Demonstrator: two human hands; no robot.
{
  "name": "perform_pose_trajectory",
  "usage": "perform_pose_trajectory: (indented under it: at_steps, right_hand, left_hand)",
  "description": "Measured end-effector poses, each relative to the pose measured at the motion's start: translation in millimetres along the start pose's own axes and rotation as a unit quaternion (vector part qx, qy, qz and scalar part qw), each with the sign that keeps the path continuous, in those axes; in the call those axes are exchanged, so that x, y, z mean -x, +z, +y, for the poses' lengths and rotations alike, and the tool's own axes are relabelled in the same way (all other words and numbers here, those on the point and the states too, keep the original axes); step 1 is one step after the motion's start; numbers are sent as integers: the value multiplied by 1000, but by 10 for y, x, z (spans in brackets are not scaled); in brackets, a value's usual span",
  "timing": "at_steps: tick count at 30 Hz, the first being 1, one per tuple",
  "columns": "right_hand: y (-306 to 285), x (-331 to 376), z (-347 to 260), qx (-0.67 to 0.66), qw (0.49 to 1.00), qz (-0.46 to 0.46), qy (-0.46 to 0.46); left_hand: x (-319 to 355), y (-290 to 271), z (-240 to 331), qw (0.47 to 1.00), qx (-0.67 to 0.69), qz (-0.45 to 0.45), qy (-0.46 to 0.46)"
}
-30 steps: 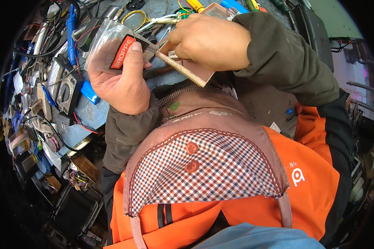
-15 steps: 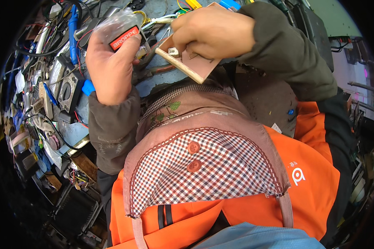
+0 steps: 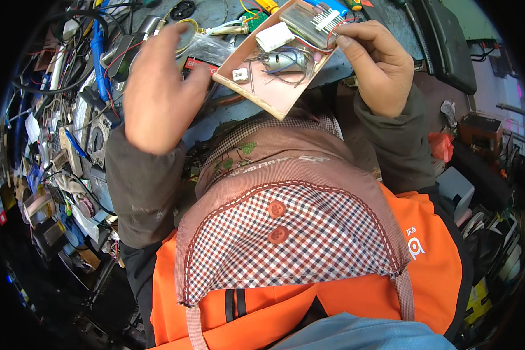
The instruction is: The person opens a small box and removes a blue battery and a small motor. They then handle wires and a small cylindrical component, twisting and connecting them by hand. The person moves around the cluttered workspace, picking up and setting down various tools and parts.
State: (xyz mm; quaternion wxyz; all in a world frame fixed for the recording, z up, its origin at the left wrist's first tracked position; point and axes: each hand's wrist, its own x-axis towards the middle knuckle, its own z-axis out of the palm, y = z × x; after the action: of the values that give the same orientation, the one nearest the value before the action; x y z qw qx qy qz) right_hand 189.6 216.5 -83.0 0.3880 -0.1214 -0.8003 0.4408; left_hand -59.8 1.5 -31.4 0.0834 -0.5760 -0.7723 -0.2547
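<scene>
A shallow tray with pale wooden edges stands tilted at the near edge of the bench. Inside it lie a small silver motor with wires, a white block, a small white connector and a grey flat part with a white pin strip. At the tray's right edge my right hand pinches thin wires between thumb and forefinger. Left of the tray hovers my left hand, motion-blurred, thumb and fingers apart. Between it and the tray lies a clear plastic bag with a red label, partly hidden.
Tools, cables and scrap crowd the left side, among them a blue-handled tool and a multimeter. A green circuit board lies behind the tray. A black case stands at the right.
My left hand has let go of the plastic bag, which now lies on the bench. My right hand has moved out of the tray to its right edge, uncovering the contents.
</scene>
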Motion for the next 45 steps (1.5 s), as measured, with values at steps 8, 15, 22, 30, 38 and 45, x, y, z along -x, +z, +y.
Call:
perform_pose_trajectory:
  at_steps: [8,15,22,30,38,45]
  right_hand:
    - [309,152,491,-122,983,136,-25]
    - [315,125,409,-61,988,116,-86]
    - [339,123,176,14,990,108,-92]
    - [382,86,193,10,987,124,-102]
    - [526,69,29,27,982,182,-37]
    - [589,14,79,50,976,188,-95]
  left_hand:
    - [-456,-120,459,905,159,-314,241]
    - [-509,-306,484,861,90,-395,307]
    - [-239,-322,417,886,68,-356,291]
    - [-384,-346,448,920,228,-313,63]
    - [-586,-124,622,899,-134,-404,102]
    - [-599,-48,670,868,-210,-446,58]
